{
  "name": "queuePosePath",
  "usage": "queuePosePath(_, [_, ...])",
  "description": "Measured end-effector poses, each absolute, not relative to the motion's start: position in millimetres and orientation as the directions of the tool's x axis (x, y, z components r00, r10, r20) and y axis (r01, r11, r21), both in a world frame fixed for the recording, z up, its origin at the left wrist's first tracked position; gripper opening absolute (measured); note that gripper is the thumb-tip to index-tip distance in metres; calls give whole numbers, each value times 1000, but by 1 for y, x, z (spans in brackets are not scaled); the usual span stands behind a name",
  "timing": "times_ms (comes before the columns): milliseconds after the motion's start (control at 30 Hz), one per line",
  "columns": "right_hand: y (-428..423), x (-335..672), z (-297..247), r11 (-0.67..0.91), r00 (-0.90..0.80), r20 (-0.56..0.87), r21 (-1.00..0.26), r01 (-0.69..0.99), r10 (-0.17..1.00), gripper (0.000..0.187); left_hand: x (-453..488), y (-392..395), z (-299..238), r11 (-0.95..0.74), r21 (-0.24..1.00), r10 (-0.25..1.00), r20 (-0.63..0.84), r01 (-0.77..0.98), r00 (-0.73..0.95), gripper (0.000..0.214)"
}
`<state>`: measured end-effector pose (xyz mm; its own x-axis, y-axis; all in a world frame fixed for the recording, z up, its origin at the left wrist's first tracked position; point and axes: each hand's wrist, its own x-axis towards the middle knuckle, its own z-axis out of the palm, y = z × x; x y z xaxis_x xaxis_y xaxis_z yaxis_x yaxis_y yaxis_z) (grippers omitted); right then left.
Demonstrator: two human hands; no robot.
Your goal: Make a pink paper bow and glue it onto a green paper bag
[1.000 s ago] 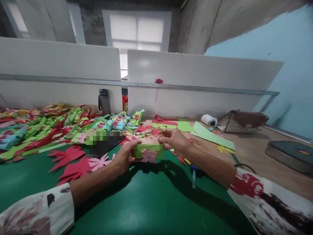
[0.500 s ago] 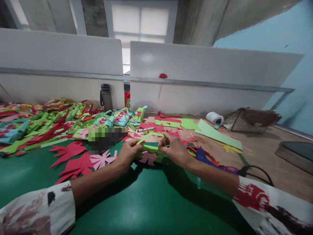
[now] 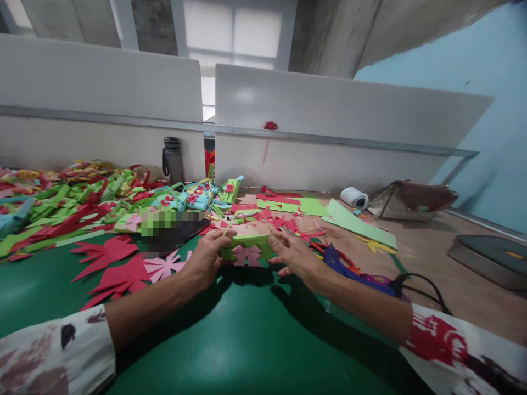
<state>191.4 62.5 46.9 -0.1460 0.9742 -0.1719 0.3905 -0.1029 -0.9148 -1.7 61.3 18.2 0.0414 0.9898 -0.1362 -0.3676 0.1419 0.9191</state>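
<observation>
A small light-green paper bag [image 3: 267, 251] with a pink paper flower [image 3: 246, 255] on its front is held up a little above the green tabletop. A thin green strip arches over it like a handle. My left hand [image 3: 211, 255] is closed on the bag's left end, thumb and forefinger at the top edge. At the right end, my right hand [image 3: 293, 255] holds the upper corner near the strip with its fingertips, its lower fingers loosely spread. Left of the bag lie a pink paper flower cutout [image 3: 165, 266] and red paper cutouts [image 3: 119, 274].
A glue gun [image 3: 346, 266] and orange-handled scissors [image 3: 343, 254] lie by my right forearm. Finished paper bags [image 3: 197, 195] and strips heap up at the left. Behind are a bottle [image 3: 173, 160], green paper sheets [image 3: 362, 225], a white roll [image 3: 354, 197] and a handbag [image 3: 415, 200].
The bag's front has turned more toward me, showing its flower fully. My right hand has shifted to the bag's right end and its lower fingers have spread. The view has shifted slightly.
</observation>
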Motion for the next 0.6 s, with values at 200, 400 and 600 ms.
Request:
queuePosePath(200, [56,177,52,-207,-162,-251,-947,246,954,41,1,59,16,51,937,999,-51,-345,8,36])
queuePosePath(400, [59,175,45,-216,-97,-237,-958,190,967,29,1,57,14,60,963,998,-52,-263,40,37])
queuePosePath(600, [62,176,44,-197,-78,-216,-959,206,973,21,-1,55,15,96,977,995,-87,-191,55,31])
